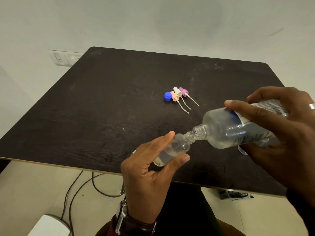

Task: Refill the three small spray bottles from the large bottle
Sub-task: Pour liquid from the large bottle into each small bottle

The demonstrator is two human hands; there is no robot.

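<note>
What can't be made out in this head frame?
- Other two small bottles: only a clear rounded bit shows under the right hand, which hides the rest.
- Large bottle base: covered by the right hand's fingers; label print too small and blurred to read.
- Small bottle fill level: partly hidden by the left hand.
- Liquid flow at the touching necks: too small to tell.
</note>
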